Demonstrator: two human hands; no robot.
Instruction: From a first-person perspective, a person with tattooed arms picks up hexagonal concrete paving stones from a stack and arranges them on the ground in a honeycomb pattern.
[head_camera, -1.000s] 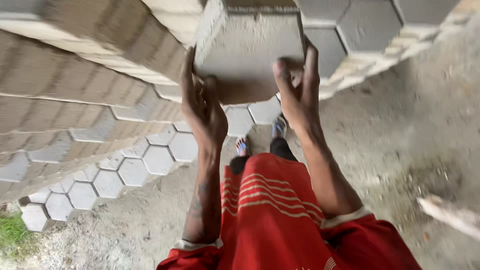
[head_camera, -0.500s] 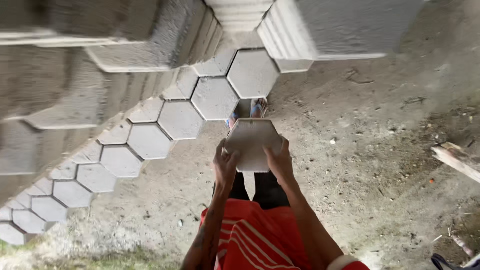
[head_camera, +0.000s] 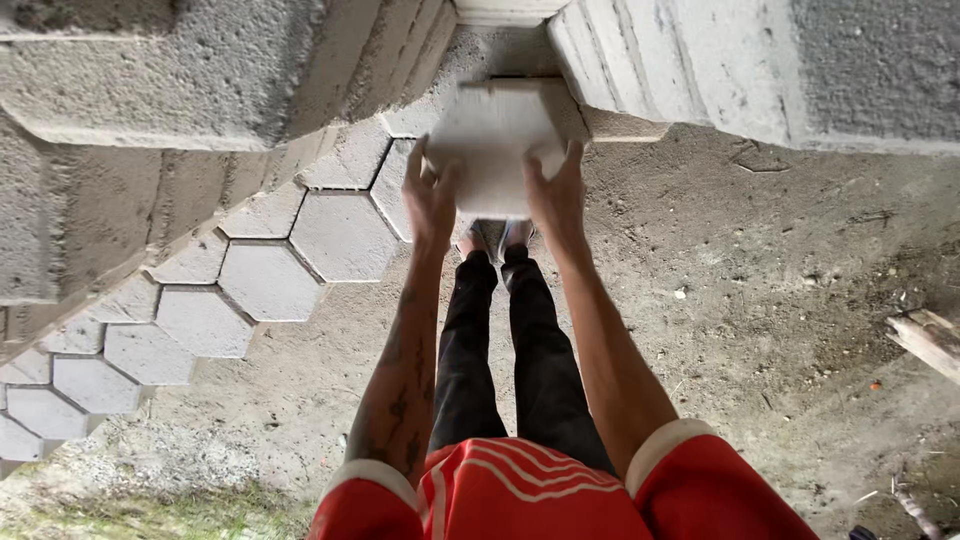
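I hold a grey hexagonal concrete paving block (head_camera: 495, 145) out in front of me with both hands. My left hand (head_camera: 430, 195) grips its left side and my right hand (head_camera: 556, 195) grips its right side. The block hangs above my feet (head_camera: 495, 238), just below the foot of stacked concrete blocks (head_camera: 690, 60) at the top right. My legs in black trousers (head_camera: 500, 360) and my red shirt fill the lower middle of the head view.
A row of laid hexagonal pavers (head_camera: 270, 280) runs from the lower left up to the block. More stacked concrete blocks (head_camera: 150, 90) rise at the upper left. Bare dirt ground (head_camera: 780, 300) lies to the right, with a piece of wood (head_camera: 925, 340) at the right edge.
The view has swung and my hands have carried the block forward and up toward the stacks. My arms are now stretched out further.
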